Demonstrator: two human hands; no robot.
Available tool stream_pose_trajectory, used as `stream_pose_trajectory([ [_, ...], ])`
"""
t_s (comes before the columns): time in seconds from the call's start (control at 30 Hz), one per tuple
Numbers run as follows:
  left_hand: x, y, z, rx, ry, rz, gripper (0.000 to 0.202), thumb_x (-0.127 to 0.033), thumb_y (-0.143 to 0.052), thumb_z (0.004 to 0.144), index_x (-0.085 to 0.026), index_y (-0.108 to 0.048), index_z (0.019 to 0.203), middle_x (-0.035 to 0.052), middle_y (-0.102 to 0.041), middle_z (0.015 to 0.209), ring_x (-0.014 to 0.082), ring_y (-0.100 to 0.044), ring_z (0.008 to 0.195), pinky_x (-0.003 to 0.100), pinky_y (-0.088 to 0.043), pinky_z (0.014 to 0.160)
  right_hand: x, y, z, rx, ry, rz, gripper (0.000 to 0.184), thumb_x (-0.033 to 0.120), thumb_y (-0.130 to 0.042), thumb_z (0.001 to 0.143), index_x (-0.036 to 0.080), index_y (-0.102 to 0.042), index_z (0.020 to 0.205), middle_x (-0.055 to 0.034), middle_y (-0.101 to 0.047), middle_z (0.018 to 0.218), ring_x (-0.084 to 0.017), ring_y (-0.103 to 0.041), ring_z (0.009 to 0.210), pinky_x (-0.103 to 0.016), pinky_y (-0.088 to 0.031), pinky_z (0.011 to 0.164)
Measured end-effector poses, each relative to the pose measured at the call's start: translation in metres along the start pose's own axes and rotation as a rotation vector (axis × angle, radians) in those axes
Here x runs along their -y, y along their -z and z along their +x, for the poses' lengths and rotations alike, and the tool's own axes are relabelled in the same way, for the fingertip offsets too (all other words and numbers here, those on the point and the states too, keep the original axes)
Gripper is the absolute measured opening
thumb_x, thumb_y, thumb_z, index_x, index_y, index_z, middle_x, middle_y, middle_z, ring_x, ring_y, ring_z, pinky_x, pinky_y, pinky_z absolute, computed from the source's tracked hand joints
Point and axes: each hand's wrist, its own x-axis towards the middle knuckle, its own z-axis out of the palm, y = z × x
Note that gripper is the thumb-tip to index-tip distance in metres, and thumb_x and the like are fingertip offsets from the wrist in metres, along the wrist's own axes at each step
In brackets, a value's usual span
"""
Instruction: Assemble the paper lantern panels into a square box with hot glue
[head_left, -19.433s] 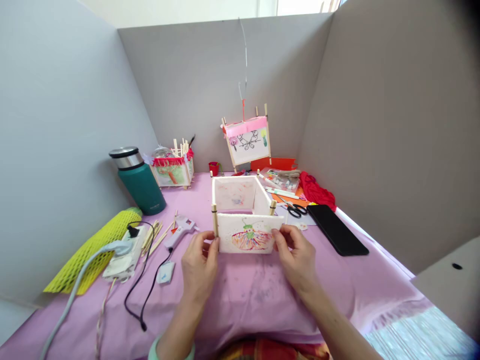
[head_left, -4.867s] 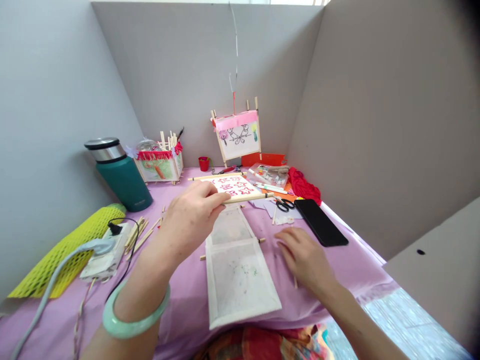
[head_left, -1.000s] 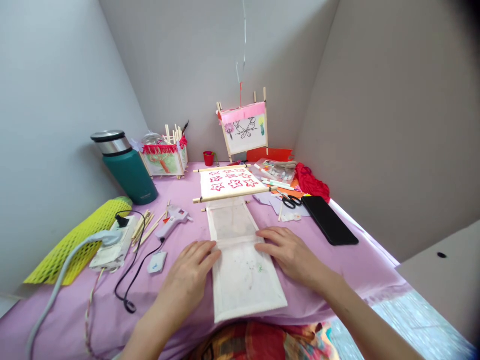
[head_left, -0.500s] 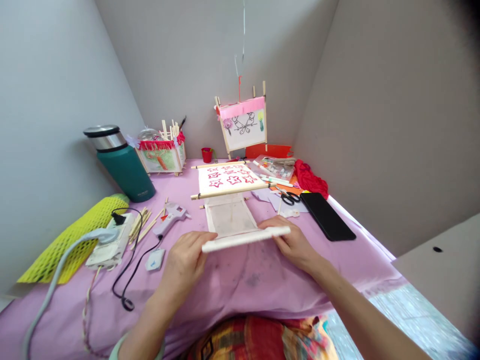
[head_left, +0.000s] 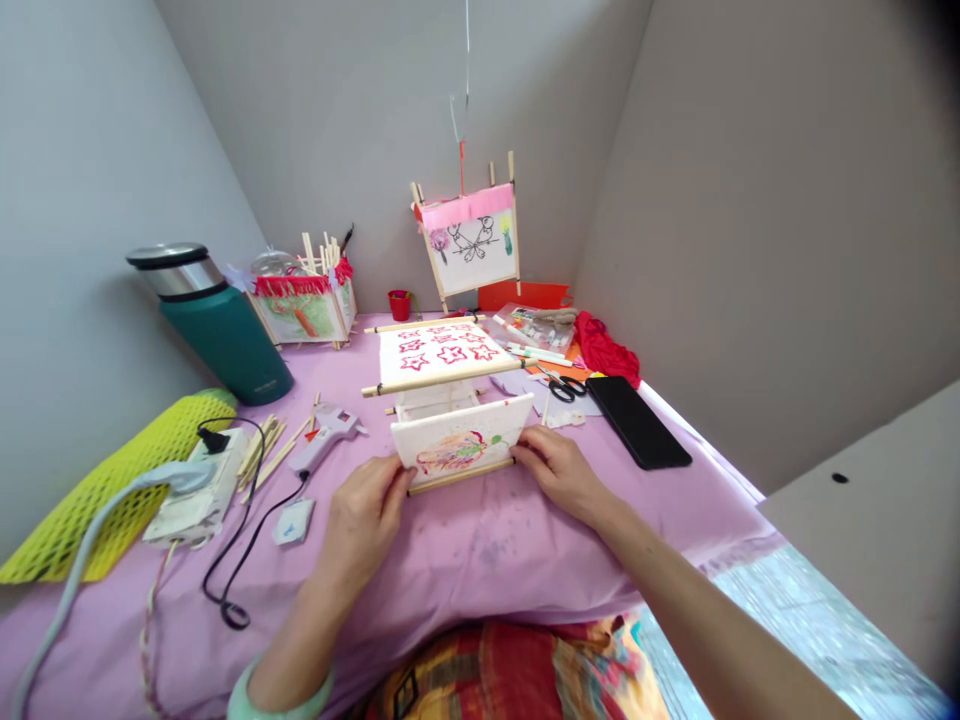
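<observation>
Between both hands a white cloth panel stands tilted up, with a painted coloured shape facing me and a thin wooden stick along its lower edge. My left hand pinches its lower left corner. At the lower right corner, the fingers of my right hand are closed on the same panel. Just behind lies another white cloth panel with red star outlines, stretched between two wooden sticks. Part of a white framed piece shows between the two; the rest is hidden.
On the left are a teal bottle, a glue gun, a power strip and a yellow net. Scissors, a black phone and red yarn lie right. A picture lantern hangs at the back.
The white panel between my hands has tipped from nearly flat to upright, so its painted side now faces me. My hands have shifted to its lower corners.
</observation>
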Motion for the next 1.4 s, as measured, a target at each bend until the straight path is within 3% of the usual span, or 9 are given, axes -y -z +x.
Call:
stream_pose_trajectory([
  [0.37,0.004,-0.003,-0.001,0.059,0.07,-0.049,0.016,-0.023,-0.048,0.091,-0.015,-0.061,0.089,0.006,-0.065,0.08,0.0185,-0.061,0.076,0.028,-0.045,0.067,-0.003,-0.004,-0.002,0.013,0.002,-0.049,0.018,0.026,-0.044,0.092,0.02,-0.055,0.078,-0.0049,-0.059,0.076,-0.021,-0.057,0.073,-0.032,-0.044,0.067],
  [0.53,-0.002,0.0,0.0,-0.002,0.045,-0.125,0.014,-0.02,-0.049,0.091,-0.016,-0.062,0.087,0.0047,-0.064,0.08,0.0161,-0.06,0.075,0.026,-0.045,0.068,0.001,-0.003,-0.004,-0.028,0.062,-0.069,0.016,0.028,-0.045,0.093,0.02,-0.055,0.083,-0.0069,-0.062,0.082,-0.022,-0.058,0.077,-0.034,-0.045,0.07],
  [0.67,-0.002,0.006,-0.001,-0.063,0.069,-0.165,0.016,-0.017,-0.049,0.091,-0.016,-0.061,0.102,0.0053,-0.066,0.094,0.0151,-0.061,0.085,0.026,-0.047,0.076,0.003,0.004,-0.011,-0.104,0.036,-0.014,0.017,0.026,-0.046,0.093,0.021,-0.056,0.081,-0.0037,-0.062,0.075,-0.019,-0.059,0.068,-0.031,-0.045,0.064],
  [0.77,0.002,0.009,-0.007,-0.081,0.088,-0.134,0.019,-0.016,-0.049,0.09,-0.016,-0.062,0.105,0.0063,-0.066,0.1,0.0158,-0.062,0.092,0.027,-0.047,0.082,0.001,0.014,-0.019,-0.171,0.02,0.047,0.014,0.024,-0.047,0.091,0.021,-0.06,0.084,-0.0044,-0.065,0.08,-0.021,-0.063,0.078,-0.032,-0.048,0.072],
  [0.87,0.005,0.007,-0.015,0.002,0.027,-0.059,0.017,-0.017,-0.051,0.089,-0.016,-0.066,0.098,0.0069,-0.066,0.095,0.0176,-0.061,0.089,0.03,-0.049,0.08,-0.002,0.023,-0.027,-0.227,0.023,0.14,0.016,0.02,-0.048,0.088,0.021,-0.064,0.092,-0.0069,-0.068,0.095,-0.023,-0.063,0.093,-0.035,-0.049,0.083],
  [0.93,0.005,0.005,-0.018,0.044,-0.032,0.01,0.018,-0.018,-0.051,0.089,-0.016,-0.067,0.096,0.0077,-0.066,0.092,0.019,-0.06,0.086,0.033,-0.049,0.077,-0.003,0.026,-0.03,-0.266,-0.016,0.173,0.016,0.02,-0.05,0.087,0.021,-0.065,0.092,-0.0073,-0.068,0.1,-0.023,-0.063,0.096,-0.035,-0.049,0.085],
  [1.13,0.001,0.007,-0.014,0.13,-0.112,0.182,0.02,-0.021,-0.049,0.09,-0.017,-0.069,0.088,0.0081,-0.066,0.088,0.0216,-0.058,0.082,0.038,-0.048,0.076,-0.004,0.02,-0.028,-0.394,-0.328,0.233,0.017,0.037,-0.057,0.084,0.021,-0.062,0.082,-0.0042,-0.073,0.08,-0.023,-0.068,0.078,-0.034,-0.051,0.072],
  [1.27,-0.01,0.006,-0.001,0.151,-0.116,0.211,0.019,-0.02,-0.05,0.089,-0.016,-0.068,0.09,0.0094,-0.066,0.093,0.0239,-0.058,0.086,0.042,-0.048,0.079,-0.002,0.019,-0.026,-0.394,-0.346,0.302,0.018,0.039,-0.058,0.083,0.021,-0.061,0.082,-0.0047,-0.074,0.081,-0.023,-0.069,0.078,-0.035,-0.052,0.072],
  [1.4,-0.036,-0.017,0.017,0.185,-0.158,0.1,0.026,-0.018,-0.049,0.089,-0.015,-0.064,0.11,0.011,-0.066,0.099,0.0245,-0.058,0.092,0.04,-0.05,0.081,-0.002,0.019,-0.026,-0.405,-0.339,0.311,0.018,0.039,-0.058,0.083,0.021,-0.061,0.083,-0.0048,-0.073,0.08,-0.023,-0.069,0.078,-0.034,-0.052,0.072],
])
